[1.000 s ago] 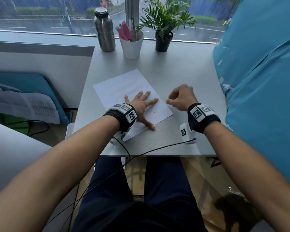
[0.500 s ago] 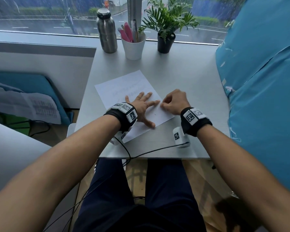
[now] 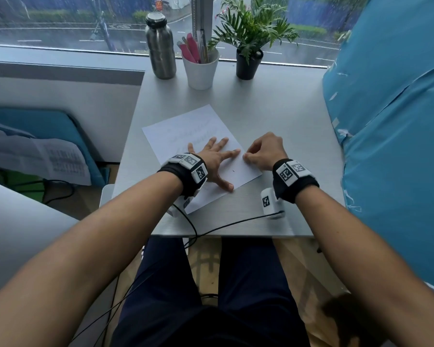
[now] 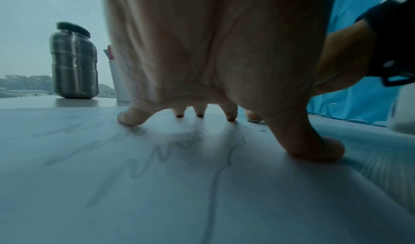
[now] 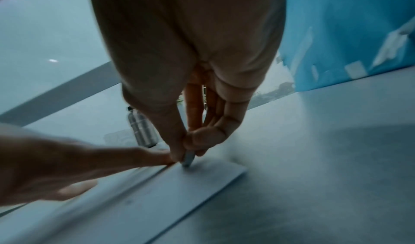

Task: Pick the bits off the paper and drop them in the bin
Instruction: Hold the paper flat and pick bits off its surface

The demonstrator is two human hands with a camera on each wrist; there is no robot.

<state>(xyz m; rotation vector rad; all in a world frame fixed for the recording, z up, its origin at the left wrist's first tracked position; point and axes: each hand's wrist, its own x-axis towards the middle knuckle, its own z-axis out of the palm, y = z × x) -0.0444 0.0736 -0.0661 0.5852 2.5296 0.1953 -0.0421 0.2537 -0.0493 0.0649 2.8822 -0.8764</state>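
Now closer, right hand (image 3: pixel 264 152) pinches maybe a small grey bit (image 5: pixel 188 158); flat left hand (image 3: pixel 212 162) pins white paper sheet (image 3: pixel 188 126). Loose pinch could drop it.

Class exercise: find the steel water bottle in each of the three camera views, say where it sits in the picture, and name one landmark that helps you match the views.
Head: steel bottle at top centre, by the window, left of the white pen cup.
Left wrist: steel bottle at far left, beyond the paper, pen cup just right of it.
Right wrist: steel bottle small, centre-left, behind the thumb.
Shared landmark: the paper.
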